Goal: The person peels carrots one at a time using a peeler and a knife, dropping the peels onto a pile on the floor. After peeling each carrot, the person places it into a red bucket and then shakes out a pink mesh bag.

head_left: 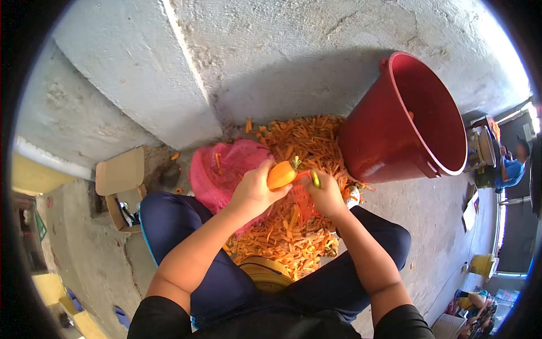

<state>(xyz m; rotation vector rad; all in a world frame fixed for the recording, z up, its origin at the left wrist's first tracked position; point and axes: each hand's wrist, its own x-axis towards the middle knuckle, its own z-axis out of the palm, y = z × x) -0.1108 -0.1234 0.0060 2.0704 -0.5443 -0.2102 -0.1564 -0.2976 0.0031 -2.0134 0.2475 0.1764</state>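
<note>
My left hand (pixel 254 193) is closed around a thick orange carrot (pixel 279 176), its green stem end pointing up and to the right. Just to the right, my right hand (pixel 328 196) grips a small tool with a yellow-green handle (pixel 315 179); its working end cannot be made out. Beneath both hands lies a heap of orange peelings (pixel 302 138), spread from the wall back toward my legs. A pink mesh sack (pixel 212 169) sits left of the heap, partly behind my left hand. Some red-orange netting (pixel 305 198) shows between the hands.
A large red bucket (pixel 372 130) leans at the right of the peelings, near the wall (pixel 271 62). An open cardboard box (pixel 121 169) lies by my left knee. Between my legs is a yellow rounded object (pixel 262 268). Another person (pixel 512 169) is at the far right.
</note>
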